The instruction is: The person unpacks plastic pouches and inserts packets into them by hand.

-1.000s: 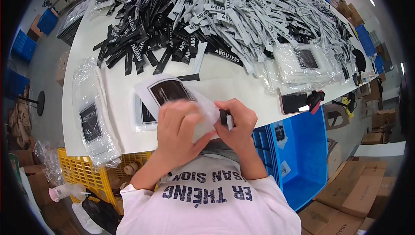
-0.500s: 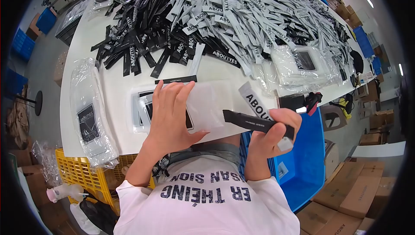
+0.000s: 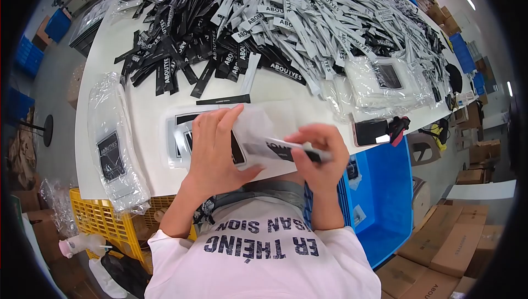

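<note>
The left hand [image 3: 214,153] rests unclenched across the pouch [image 3: 254,121], while the right hand [image 3: 322,158] pinches sachets [image 3: 281,150] at the pouch's right end, perhaps inside it, though blurred, and the pile [image 3: 311,21] lies beyond it.

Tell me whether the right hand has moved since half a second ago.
Yes. Judged against the phone lying on the table, the right hand has shifted leftward in the view, away from the phone and closer to the left hand.
</note>
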Available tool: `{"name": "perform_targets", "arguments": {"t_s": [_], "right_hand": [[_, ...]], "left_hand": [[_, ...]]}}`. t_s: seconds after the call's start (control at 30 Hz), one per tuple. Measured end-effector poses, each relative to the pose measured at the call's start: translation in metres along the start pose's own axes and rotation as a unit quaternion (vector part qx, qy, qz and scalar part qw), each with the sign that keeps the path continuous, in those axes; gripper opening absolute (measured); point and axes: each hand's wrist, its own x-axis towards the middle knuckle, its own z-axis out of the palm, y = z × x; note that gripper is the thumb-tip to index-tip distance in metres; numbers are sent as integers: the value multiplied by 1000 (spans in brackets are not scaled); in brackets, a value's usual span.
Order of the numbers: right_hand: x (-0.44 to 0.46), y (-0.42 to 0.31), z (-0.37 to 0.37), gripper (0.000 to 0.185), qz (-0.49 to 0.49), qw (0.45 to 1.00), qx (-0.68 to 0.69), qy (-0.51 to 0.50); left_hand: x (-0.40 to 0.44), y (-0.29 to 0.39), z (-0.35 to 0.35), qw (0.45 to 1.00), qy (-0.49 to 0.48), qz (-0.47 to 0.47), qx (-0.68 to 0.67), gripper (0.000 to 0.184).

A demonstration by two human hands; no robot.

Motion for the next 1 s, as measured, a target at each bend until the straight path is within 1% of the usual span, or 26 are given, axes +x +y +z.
{"name": "perform_targets", "arguments": {"t_s": [0.07,0.1,0.2,0.33,0.37,0.47,0.5,0.6,0.63,0.7,0.73,0.77,0.8,0.83,0.87,0.93,0.97,1.0], "right_hand": [[7,9,-1,37,141,988,62,-31],[11,10,5,48,144,988,59,-18],[8,19,22,56,118,983,-1,141],[5,33,26,45,-19,988,-77,131],[4,33,27,30,-39,989,-97,100],[8,24,24,21,-78,984,-158,-31],[12,22,22,18,-122,979,-142,-81],[9,14,24,21,9,983,-38,-180],[11,14,20,25,21,979,-54,-195],[12,8,22,27,90,988,15,-122],[12,6,22,28,125,987,49,-85],[13,10,15,33,78,990,2,-119],[14,17,9,35,62,982,17,-175],[14,24,4,37,46,971,33,-232],[16,29,1,39,28,955,49,-290],[17,30,-1,37,10,952,44,-304],[18,29,0,36,2,949,41,-311],[17,23,7,31,19,974,57,-217]], "left_hand": [[0,1,0,999,2,27,41,100],[0,2,-1,997,4,41,62,99],[-3,1,3,998,1,27,55,98],[-4,5,6,997,9,-6,82,99],[-4,4,8,996,14,-14,84,99],[-3,4,8,996,34,-23,74,100],[-3,4,7,996,41,-25,68,100],[-5,4,10,995,45,-10,88,102],[-3,6,6,996,44,-20,71,96],[2,12,-4,998,42,-38,37,86],[3,9,-7,998,30,-60,-18,75],[4,2,-12,994,17,-82,-74,65],[4,-4,-17,986,4,-102,-129,55],[2,-12,-15,983,44,-92,-155,30],[-1,-14,-18,975,26,-130,-179,27],[-6,-9,-24,951,-16,-207,-228,22],[-6,-9,-20,949,9,-202,-241,16],[-8,-8,-15,929,43,-224,-291,14]]}}
